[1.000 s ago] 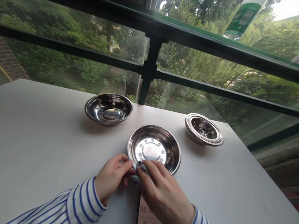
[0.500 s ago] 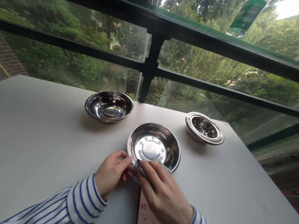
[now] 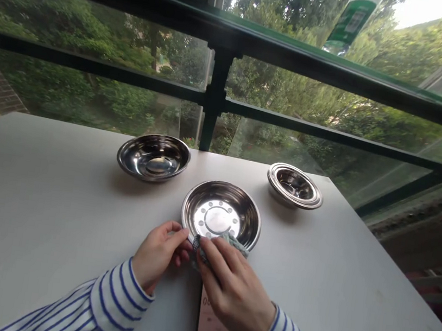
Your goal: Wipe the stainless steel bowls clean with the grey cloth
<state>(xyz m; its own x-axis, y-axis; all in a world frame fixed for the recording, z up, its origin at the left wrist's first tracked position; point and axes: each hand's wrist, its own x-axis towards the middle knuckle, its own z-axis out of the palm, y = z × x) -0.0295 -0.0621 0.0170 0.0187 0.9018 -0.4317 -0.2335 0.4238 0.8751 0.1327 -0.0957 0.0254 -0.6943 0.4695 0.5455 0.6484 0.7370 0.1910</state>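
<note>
A shiny steel bowl (image 3: 252,216) with a ring of round marks on its bottom stands upright on the white table (image 3: 73,221). My left hand (image 3: 159,253) pinches its near-left rim between thumb and fingers. Bunched in my right hand (image 3: 232,290) is a grey-green checked cloth (image 3: 237,243), pressed over the bowl's near rim. Part of the cloth is hidden under my fingers. Below my right hand lies a phone (image 3: 211,326) with a pink and red screen, partly covered by the hand.
A wider steel bowl (image 3: 149,174) stands at the back left. At the back right is another steel bowl (image 3: 300,201) with a broad rim. Dark window bars (image 3: 214,93) run behind the table, and a green-labelled bottle (image 3: 350,22) stands on the ledge.
The whole scene has shifted slightly left in view as the camera turned. Both hands keep their hold on the bowl and the cloth, with little visible movement.
</note>
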